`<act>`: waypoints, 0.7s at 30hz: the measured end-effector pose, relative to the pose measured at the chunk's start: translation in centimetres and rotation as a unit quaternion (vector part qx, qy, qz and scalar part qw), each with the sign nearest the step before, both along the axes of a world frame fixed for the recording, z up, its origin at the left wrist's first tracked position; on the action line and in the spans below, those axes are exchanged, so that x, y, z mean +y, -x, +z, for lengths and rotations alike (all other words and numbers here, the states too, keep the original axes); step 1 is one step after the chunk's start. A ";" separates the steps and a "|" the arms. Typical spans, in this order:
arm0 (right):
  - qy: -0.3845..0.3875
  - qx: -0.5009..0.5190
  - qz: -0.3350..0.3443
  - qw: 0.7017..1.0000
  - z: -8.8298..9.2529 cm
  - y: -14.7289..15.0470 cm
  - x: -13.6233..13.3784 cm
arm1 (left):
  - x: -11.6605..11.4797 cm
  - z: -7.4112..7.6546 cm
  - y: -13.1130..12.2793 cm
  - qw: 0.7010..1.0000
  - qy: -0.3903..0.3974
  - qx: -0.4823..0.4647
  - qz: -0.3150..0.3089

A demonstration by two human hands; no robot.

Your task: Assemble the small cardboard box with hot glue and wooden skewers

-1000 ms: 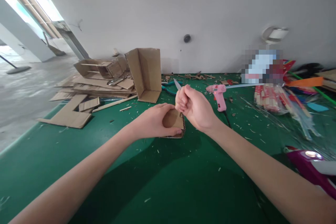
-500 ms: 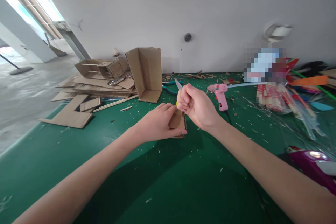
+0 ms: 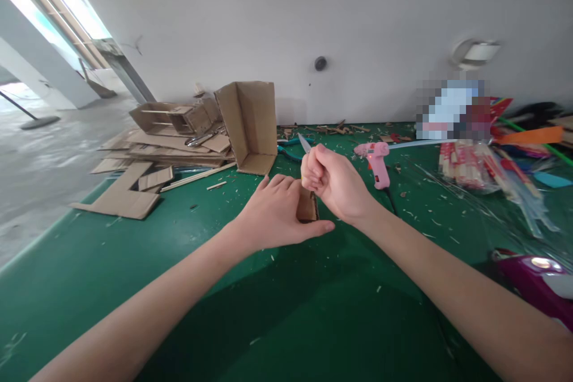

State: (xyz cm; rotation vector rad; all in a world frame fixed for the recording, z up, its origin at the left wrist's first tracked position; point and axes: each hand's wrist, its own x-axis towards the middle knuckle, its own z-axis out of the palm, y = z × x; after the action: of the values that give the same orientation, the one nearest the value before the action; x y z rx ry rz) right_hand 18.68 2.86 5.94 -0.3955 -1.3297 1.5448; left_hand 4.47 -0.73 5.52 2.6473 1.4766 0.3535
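As the left hand point(image 3: 274, 213) spreads farther across the cardboard point(image 3: 307, 208), right hand point(image 3: 335, 184) curled (contents unclear)

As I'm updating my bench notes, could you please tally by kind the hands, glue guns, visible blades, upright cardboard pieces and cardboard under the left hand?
Hands: 2, left hand and right hand
Pink glue gun: 1
Pointed blade: 1
Upright cardboard piece: 1
Cardboard under left hand: 1
Total: 6

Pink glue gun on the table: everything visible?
The pink, plastic-looking glue gun appears to lie on its side on the green tabletop, nozzle pointing left, handle toward the camera. It has a reddish trigger and dark handle switch. A translucent rod extends from its rear; a black cord leaves the handle. Nothing grips it.
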 end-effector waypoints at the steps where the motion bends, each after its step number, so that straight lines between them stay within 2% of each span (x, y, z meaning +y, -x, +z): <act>1: 0.000 -0.001 0.001 1.000 0.0 0.0 0.0 | -0.2 -0.1 -0.4 1.000 -0.010 -0.001 0.017; 5: -0.004 -0.005 -0.003 1.000 0.0 0.0 -0.1 | -0.4 -0.8 -1.3 0.998 -0.022 -0.009 0.050; 21: 0.037 -0.001 -0.018 0.999 0.3 0.1 -0.3 | 0.2 -1.2 -1.1 0.999 -0.031 -0.029 0.023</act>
State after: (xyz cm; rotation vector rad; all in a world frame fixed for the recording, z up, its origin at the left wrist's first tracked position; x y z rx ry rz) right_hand 18.58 2.54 6.27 -0.4646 -1.2639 1.5672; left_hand 5.55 -0.55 4.29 2.6290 1.5368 0.4835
